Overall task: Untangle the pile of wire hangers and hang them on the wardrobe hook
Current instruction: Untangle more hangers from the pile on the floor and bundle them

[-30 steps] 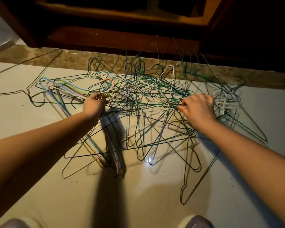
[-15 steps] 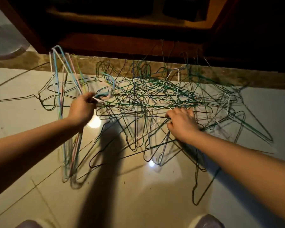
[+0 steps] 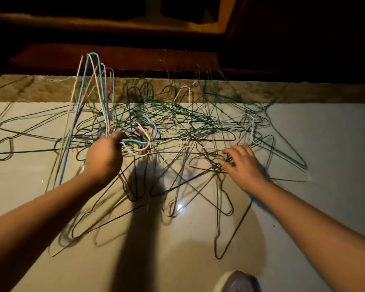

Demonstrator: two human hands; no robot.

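Pastel hangers clenched tight in left hand.

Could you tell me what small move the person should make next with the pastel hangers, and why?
Probably lift the left hand a little higher: it grips the pastel hangers near their hooks, already tilted up, while the right hand rests on the tangled pile.

Hands, hangers and a shoe, counted.
Two hands: left hand, right hand; pastel hangers, perhaps five; dark hangers, too tangled to count; one shoe.
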